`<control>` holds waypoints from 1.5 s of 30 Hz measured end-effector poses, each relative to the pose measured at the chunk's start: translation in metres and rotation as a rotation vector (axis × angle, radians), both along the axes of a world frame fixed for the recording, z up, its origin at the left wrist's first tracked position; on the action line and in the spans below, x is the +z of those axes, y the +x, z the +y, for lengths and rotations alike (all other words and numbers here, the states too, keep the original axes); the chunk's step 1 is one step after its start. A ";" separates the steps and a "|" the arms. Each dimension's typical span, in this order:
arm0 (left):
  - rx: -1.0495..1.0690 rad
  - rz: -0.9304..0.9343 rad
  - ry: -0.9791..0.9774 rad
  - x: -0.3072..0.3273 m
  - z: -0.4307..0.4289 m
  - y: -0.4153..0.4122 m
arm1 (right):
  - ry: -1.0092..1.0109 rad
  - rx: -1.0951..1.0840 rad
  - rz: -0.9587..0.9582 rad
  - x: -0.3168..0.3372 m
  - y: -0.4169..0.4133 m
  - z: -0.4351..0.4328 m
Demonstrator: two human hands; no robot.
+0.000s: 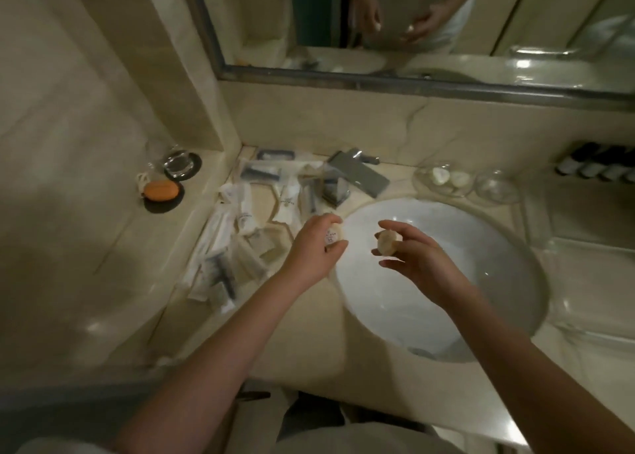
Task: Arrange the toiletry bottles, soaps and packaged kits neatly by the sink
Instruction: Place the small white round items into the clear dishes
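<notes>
Head view: a round wrapped soap sits pinched in the left hand at the sink rim, and a second soap (cream, unlabelled side showing) is gripped by the right hand above the basin. Packaged kits lie scattered on the counter left of the faucet.

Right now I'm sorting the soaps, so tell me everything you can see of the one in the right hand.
The small round cream-coloured soap looks like a pale, matt puck in wrinkled wrapping; any print is too blurred to read. The right hand pinches it between thumb and fingertips, tilted on edge, above the white oval sink basin. Nothing else touches it.
</notes>
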State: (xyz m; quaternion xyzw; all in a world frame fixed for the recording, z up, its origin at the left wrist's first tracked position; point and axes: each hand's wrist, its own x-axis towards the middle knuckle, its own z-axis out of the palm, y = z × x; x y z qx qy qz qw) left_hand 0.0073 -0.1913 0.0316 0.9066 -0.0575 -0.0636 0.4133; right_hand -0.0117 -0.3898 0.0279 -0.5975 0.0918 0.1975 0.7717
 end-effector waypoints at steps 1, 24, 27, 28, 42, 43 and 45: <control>-0.027 0.015 0.002 -0.001 -0.014 0.005 | -0.005 -0.043 0.008 0.000 -0.001 -0.012; -0.256 0.297 0.035 -0.029 -0.262 0.118 | -0.494 -0.435 0.022 -0.024 0.089 -0.235; -0.231 0.257 0.047 -0.034 -0.279 0.142 | -0.780 -0.330 -0.059 -0.034 0.119 -0.250; -0.224 0.247 0.062 -0.036 -0.282 0.149 | -0.890 -0.272 -0.086 -0.037 0.128 -0.255; -0.191 0.152 0.143 -0.055 -0.275 0.184 | -1.712 0.314 -0.302 -0.079 0.185 -0.277; -0.196 0.145 0.148 -0.056 -0.276 0.185 | -1.718 0.334 -0.312 -0.078 0.185 -0.278; -0.214 0.125 0.168 -0.056 -0.278 0.187 | -1.729 0.353 -0.323 -0.074 0.185 -0.282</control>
